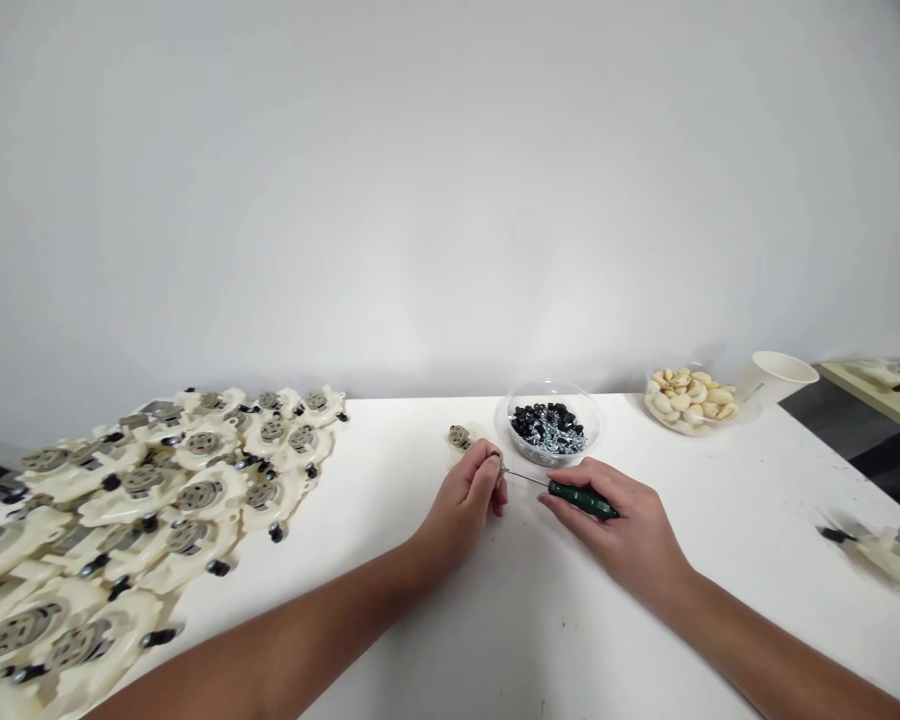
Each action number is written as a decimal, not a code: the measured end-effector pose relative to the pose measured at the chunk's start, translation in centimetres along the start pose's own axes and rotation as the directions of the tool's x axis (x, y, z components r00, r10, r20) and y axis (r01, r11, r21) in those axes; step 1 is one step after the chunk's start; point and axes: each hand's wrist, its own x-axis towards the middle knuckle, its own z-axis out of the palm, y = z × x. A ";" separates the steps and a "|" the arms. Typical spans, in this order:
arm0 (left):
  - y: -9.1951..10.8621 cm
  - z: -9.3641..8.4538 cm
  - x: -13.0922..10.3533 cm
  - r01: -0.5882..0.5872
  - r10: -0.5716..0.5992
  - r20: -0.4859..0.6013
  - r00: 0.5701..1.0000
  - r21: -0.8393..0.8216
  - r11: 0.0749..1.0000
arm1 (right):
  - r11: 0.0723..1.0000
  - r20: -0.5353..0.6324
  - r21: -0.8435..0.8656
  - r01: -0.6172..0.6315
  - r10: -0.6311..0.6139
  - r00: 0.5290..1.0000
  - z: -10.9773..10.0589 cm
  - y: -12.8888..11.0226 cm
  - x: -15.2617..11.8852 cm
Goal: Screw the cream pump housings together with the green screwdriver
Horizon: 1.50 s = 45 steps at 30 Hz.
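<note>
My right hand [622, 510] is wrapped around the dark green handle of a screwdriver [581, 498], its thin metal shaft pointing left. The shaft's tip reaches the fingers of my left hand [469, 490], which are closed on a small cream plastic motor housing [454, 458]. Its round grey-brown motor [459, 436] shows just beyond the knuckles, and my fingers cover most of the part. The exact spot where the tip meets it is too small to make out. Just behind the hands stands a clear round bowl [596, 425] of black pieces and shiny screws [551, 430].
Many cream motor housings [202, 495] with black-tipped ends are heaped on the left of the white table [495, 640]. At the back right are a clear bowl of cream plastic pieces [690, 398] and a white cup [784, 368]. Another housing [889, 552] lies far right, blurred.
</note>
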 end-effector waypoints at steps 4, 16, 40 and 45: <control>0.1 0.0 0.0 0.001 -0.001 0.004 1.000 0.005 1.000 | 1.000 0.009 -0.028 0.005 -0.004 1.000 -0.1 0.0 0.0; 0.0 0.0 0.1 0.004 -0.004 0.002 1.000 -0.016 1.000 | 0.979 0.100 -0.073 -0.193 0.199 0.975 -0.2 -1.2 0.1; 0.2 0.2 0.0 0.015 -0.015 0.007 1.000 -0.086 0.996 | 0.991 0.158 -0.035 -0.132 0.135 0.978 -0.4 -0.4 0.1; 0.4 0.2 0.0 0.042 -0.037 0.031 0.999 -0.147 0.988 | 0.973 0.193 0.014 -0.231 0.224 0.955 -0.1 0.0 0.0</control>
